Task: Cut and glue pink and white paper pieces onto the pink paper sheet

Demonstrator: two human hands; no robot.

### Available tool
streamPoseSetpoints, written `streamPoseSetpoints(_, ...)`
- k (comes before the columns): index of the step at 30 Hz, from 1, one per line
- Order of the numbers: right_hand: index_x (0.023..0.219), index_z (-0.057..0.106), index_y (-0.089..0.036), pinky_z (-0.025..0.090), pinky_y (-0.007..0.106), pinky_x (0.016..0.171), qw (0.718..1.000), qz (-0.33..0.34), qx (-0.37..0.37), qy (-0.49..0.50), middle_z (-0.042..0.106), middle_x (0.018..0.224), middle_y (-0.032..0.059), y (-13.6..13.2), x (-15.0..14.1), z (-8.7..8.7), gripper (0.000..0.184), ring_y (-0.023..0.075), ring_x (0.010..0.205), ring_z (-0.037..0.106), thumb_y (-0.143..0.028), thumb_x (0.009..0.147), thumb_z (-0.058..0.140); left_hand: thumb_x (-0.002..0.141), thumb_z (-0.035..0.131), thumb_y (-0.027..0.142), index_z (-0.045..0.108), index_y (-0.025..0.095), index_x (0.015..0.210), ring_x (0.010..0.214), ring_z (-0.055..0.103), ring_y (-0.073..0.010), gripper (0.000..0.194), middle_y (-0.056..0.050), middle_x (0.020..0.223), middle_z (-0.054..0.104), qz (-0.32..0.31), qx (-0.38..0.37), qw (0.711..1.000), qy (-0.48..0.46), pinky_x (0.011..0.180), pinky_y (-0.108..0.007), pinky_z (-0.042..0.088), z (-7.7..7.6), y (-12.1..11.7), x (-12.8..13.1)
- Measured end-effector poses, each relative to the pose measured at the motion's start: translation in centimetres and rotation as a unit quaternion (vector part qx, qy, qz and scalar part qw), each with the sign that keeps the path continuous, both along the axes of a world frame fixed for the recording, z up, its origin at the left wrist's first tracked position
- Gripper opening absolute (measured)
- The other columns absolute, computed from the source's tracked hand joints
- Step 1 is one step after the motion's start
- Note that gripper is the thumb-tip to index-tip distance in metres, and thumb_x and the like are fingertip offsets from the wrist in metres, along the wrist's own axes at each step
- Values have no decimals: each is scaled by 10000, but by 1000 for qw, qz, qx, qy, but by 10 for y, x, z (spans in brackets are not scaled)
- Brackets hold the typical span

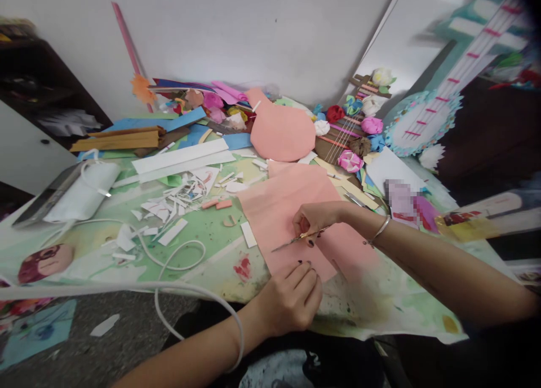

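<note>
My right hand (310, 221) is closed around the handles of a pair of scissors (291, 242), its blades pointing left across a sheet of salmon-pink paper (274, 193). At the sheet's near edge, my left hand (296, 295) has its fingers curled and pressed together on the paper's border. A slit or gap shows in the sheet's lower right part, near the right wrist. Behind the sheet lies a salmon-pink rounded cutout with a narrow neck (283, 133). My left fingertips are partly hidden from view.
White paper scraps (186, 193) litter the table's left half. A white cable (203, 286) loops over my left forearm. Paper flowers surround a small stringed model (338, 140) at the back. A teal guitar-shaped craft (426, 117) leans at the right. Another knife-like tool (355, 199) lies beyond my right wrist.
</note>
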State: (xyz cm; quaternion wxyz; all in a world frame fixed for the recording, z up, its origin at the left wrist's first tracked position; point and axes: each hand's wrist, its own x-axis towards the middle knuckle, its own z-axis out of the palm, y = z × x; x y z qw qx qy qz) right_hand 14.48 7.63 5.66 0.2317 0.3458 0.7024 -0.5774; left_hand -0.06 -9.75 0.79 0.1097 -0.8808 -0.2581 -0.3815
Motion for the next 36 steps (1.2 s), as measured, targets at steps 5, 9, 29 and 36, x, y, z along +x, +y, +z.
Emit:
streamPoseSetpoints(5, 776, 655, -126, 287, 203, 474, 1000, 12, -21, 19, 567, 564, -56, -1, 0, -1, 428, 55, 497, 421, -408, 513, 840, 869, 455, 51, 642, 38, 892, 839, 688, -221, 189, -148, 820, 696, -5, 1, 1000, -3, 739, -351, 574, -2, -1, 1)
streamPoseSetpoints(9, 783, 657, -125, 299, 208, 498, 999, 18, -25, 32, 564, 573, -55, -3, -3, -1, 443, 63, 523, 431, -417, 506, 842, 860, 476, 60, 644, 38, 869, 811, 689, -224, 170, -136, 797, 692, -6, 6, 1000, -22, 715, -348, 572, -3, -2, 2)
streamPoseSetpoints(29, 810, 656, -135, 334, 203, 495, 998, 33, 16, 54, 624, 673, -23, -13, -15, 2, 425, 69, 550, 463, -374, 510, 838, 860, 475, 58, 647, 36, 880, 822, 690, -220, 175, -132, 793, 692, -5, 3, 1000, -13, 742, -346, 576, -4, -7, 3)
streamPoseSetpoints(36, 756, 646, -135, 363, 213, 531, 998, 26, 19, 62, 659, 719, 7, -18, -20, -1, 403, 98, 616, 529, -395, 510, 833, 869, 453, 60, 650, 42, 888, 827, 691, -219, 199, -141, 815, 697, -6, -1, 1000, -2, 745, -355, 577, -4, -11, 3)
